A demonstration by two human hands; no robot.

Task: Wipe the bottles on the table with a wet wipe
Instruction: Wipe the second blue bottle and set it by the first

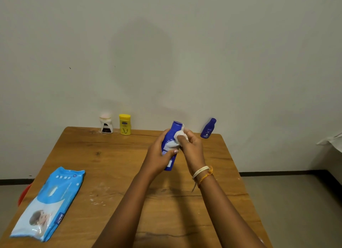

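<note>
Blue bottle point(171, 144) — left hand point(159, 155) fingers curled round it; right hand point(190, 147) pinches wet wipe point(178, 136) vs. its side.

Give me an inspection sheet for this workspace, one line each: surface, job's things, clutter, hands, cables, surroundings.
Surface: wooden table with pale smears near its middle.
Job's things: large blue bottle held above the table; wet wipe pressed on it; small blue bottle, yellow bottle and white bottle standing along the far edge; wipes pack lying at the near left.
Clutter: nothing seen.
Hands: left hand grips the large blue bottle; right hand holds the wet wipe; thread bands on the right wrist.
Cables: nothing seen.
Surroundings: plain wall behind; red object partly hidden past the left edge.
</note>
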